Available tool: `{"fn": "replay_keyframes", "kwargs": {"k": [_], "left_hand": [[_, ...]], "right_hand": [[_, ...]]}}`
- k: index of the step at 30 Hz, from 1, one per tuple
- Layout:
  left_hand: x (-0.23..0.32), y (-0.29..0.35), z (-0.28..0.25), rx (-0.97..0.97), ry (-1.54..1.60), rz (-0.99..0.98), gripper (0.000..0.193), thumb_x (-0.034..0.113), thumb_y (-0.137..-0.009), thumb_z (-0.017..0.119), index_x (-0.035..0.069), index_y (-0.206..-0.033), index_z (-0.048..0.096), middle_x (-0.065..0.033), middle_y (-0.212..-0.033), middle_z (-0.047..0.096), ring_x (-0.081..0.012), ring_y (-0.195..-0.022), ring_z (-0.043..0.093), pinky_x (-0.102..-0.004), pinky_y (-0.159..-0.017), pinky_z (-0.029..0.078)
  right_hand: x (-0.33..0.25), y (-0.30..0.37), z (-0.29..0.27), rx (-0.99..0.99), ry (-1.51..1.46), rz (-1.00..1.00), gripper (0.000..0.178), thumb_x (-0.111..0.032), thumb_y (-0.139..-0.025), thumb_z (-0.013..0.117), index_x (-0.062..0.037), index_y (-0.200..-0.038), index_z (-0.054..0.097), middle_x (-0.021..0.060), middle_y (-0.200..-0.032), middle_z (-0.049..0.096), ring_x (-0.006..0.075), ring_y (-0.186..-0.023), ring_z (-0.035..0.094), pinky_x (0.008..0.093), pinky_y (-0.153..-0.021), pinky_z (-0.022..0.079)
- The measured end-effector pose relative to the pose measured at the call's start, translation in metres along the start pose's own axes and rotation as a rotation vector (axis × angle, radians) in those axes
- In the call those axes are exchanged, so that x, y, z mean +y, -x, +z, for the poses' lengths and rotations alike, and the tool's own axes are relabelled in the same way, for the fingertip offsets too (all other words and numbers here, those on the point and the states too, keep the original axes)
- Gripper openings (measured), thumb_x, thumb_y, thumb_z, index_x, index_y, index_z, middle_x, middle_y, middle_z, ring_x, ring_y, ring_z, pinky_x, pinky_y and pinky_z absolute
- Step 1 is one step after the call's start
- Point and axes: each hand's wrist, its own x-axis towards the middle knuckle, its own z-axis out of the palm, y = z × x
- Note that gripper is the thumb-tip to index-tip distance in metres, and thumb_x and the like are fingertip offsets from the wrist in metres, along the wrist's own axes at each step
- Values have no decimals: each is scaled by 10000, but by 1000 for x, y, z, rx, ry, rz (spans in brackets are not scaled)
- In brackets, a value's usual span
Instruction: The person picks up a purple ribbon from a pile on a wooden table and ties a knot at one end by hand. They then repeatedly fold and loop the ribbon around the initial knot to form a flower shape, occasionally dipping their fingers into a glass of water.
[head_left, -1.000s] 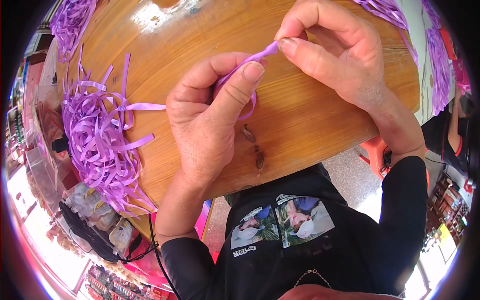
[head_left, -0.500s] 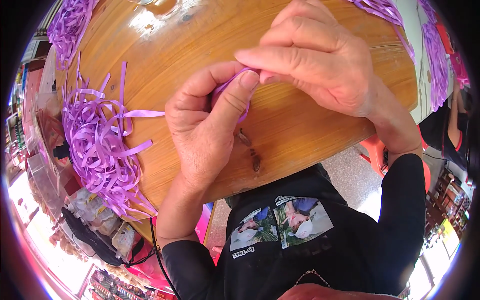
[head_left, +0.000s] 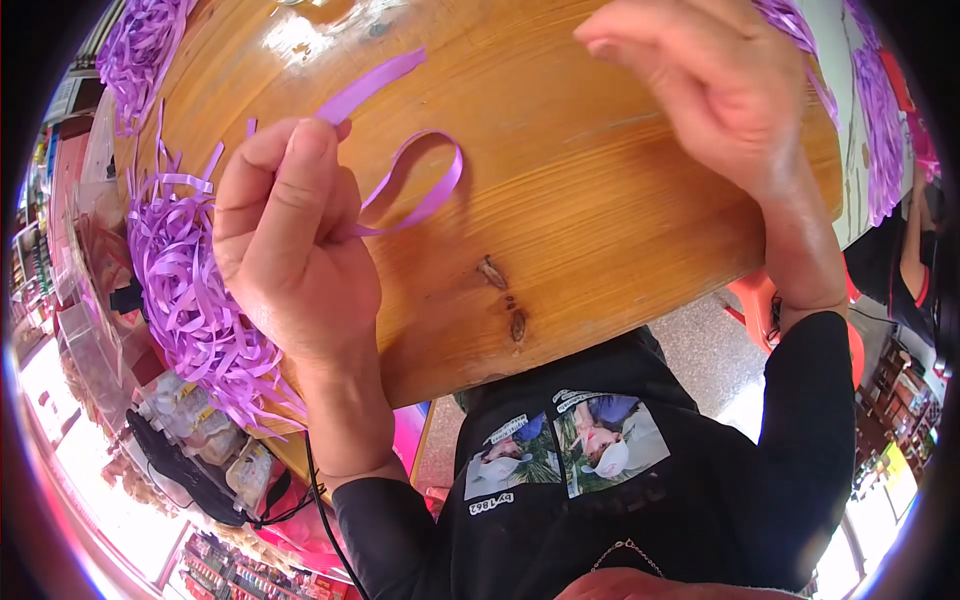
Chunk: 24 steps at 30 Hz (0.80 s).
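Note:
My left hand (head_left: 295,225) is closed on a narrow purple ribbon (head_left: 375,85), pinching it between thumb and bent fingers. One flat end sticks up and to the right beyond the thumb. A loop of the same ribbon curves out over the table from under the fingers. Over the table's right side, my right hand (head_left: 705,95) is raised clear of the ribbon, its fingers loosely stretched toward the left. Nothing shows in it, though the top edge of the view cuts off part of it. Left of my left hand lies a tangled heap of purple ribbons (head_left: 190,280).
The wooden table (head_left: 560,240) curves around in front of me. More purple ribbon bunches (head_left: 140,60) lie at the far left and the far right (head_left: 875,140). Plastic-wrapped packages (head_left: 200,420) are beside the left edge. An orange-red stool (head_left: 760,300) stands below the right edge.
My hands have moved apart from each other. The left went left with the ribbon, whose end and loop now show. The right let go and rose toward the upper right.

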Motion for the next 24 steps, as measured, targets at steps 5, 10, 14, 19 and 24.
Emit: {"fn": "replay_keyframes", "kwargs": {"k": [5, 10, 14, 19, 24], "left_hand": [[-2, 14, 22, 37, -109, 21, 102, 45, -860, 577, -34, -909, 620, 31, -599, 475, -28, -479, 312, -199, -451, 201], [-6, 14, 12, -98, 38, -46, 100, -13, -791, 670, -13, -889, 652, -31, -806, 642, -64, -716, 558, -189, -677, 440], [-5, 18, 16, -75, 37, -100, 114, -22, -784, 674, -7, -895, 653, -29, -798, 640, -59, -707, 555, -180, -646, 444], [-4, 17, 16, -95, 8, -93, 129, -21, -776, 685, -6, -900, 653, -24, -788, 639, -50, -693, 558, -169, -605, 449], [-8, 17, 17, -76, -80, 32, 117, -1, -789, 683, -9, -902, 654, -18, -796, 642, -44, -683, 565, -162, -610, 452]], "right_hand": [[-4, -4, 0, 32, -147, 221, 154, -46, -753, 689, -18, -902, 661, 76, -849, 623, 204, -723, 578, 288, -630, 442], [-10, -10, 4, -20, -273, 136, 210, -59, -781, 680, 3, -981, 662, 85, -870, 639, 207, -732, 589, 287, -620, 457], [-11, -3, 14, 3, -532, 70, 306, -44, -759, 680, -13, -1061, 647, 80, -864, 631, 215, -723, 584, 293, -598, 460], [-7, 2, 20, -44, -509, 43, 273, -29, -750, 680, -13, -1021, 649, 73, -841, 618, 197, -716, 575, 280, -598, 449], [-4, 3, 24, -92, -492, 14, 191, -11, -754, 676, -4, -944, 654, 67, -814, 605, 163, -709, 566, 260, -607, 432]]}}
